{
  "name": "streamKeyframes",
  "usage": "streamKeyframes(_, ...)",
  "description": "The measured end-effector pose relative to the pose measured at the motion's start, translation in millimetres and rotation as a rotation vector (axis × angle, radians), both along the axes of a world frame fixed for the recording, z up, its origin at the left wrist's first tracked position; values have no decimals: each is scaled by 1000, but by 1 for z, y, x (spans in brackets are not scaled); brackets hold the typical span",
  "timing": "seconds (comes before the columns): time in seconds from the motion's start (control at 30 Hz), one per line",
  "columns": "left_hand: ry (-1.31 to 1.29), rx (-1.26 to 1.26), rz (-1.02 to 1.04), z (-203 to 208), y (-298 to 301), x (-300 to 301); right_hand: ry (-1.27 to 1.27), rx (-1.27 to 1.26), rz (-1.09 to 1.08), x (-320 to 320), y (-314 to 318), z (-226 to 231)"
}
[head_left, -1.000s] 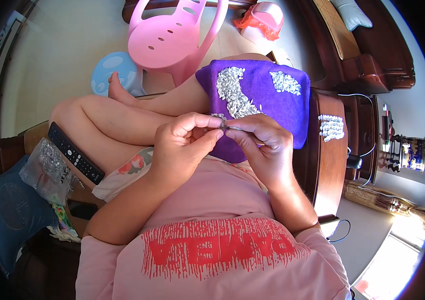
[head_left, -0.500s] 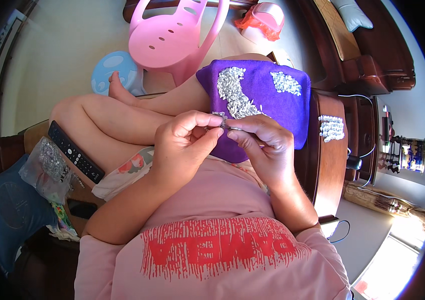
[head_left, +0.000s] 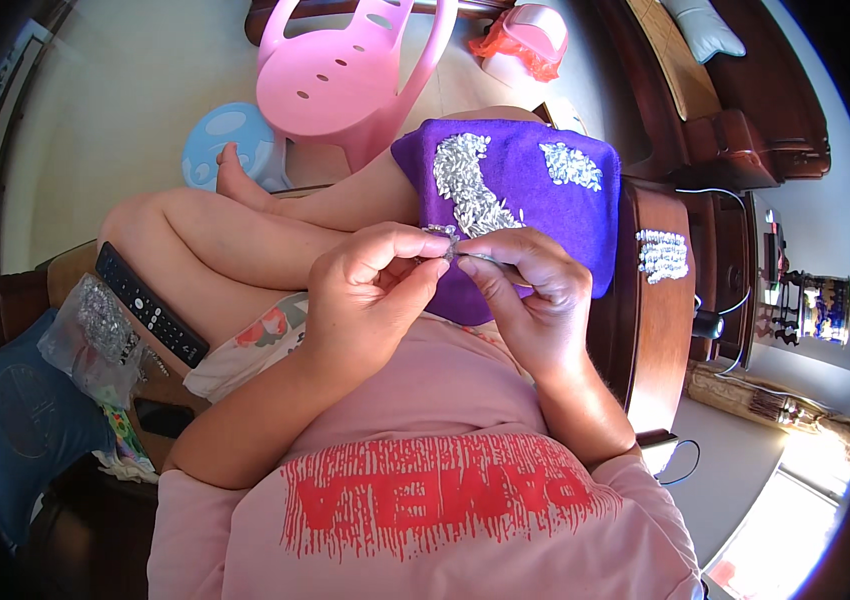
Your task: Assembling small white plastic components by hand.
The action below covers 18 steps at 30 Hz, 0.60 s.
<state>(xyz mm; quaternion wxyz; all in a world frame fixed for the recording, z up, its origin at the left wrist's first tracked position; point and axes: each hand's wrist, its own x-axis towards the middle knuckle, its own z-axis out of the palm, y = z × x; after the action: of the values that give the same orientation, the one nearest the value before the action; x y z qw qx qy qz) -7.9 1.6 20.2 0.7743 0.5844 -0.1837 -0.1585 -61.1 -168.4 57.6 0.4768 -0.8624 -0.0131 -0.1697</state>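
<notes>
Over my lap, a small silvery beaded piece (head_left: 442,236) is pinched between the thumb and forefinger of my left hand (head_left: 360,290). My right hand (head_left: 545,300) meets it from the other side, thumb and forefinger closed at the piece's right end; the tiny thing in that pinch is mostly hidden. Just beyond the fingers, a purple cloth (head_left: 560,225) is spread over my leg. On it lie a long curved heap of silver oval beads (head_left: 470,190) and a smaller heap of the same beads (head_left: 573,166) to the right.
Several finished-looking beaded strands (head_left: 663,257) rest on the wooden armrest (head_left: 650,340) at right. To the left are a black remote (head_left: 153,305), a clear bag of silvery pieces (head_left: 95,325) and a blue cushion (head_left: 20,420). A pink chair (head_left: 335,80) and blue stool (head_left: 220,145) stand ahead.
The fingertips have shifted slightly, and my right thumb and forefinger have drawn closer together at the beaded piece. Everything else around stays in place.
</notes>
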Motion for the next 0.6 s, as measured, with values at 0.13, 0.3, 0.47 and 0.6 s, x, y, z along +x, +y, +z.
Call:
streamKeyframes(0.13, 36, -15, 13, 2, -1, 2, -47, -4, 35, 4, -1, -3)
streamKeyframes(0.3, 349, 24, -71, 5, 3, 9, 194, 390, -6, 0, -6, -9)
streamKeyframes(0.47, 484, -30, -170, 5, 5, 12, 271, 787, 113, 7, -3, -8)
streamKeyframes(0.6, 562, -33, -257, 5, 5, 13, 311, 712, 154, 8, -12, -16)
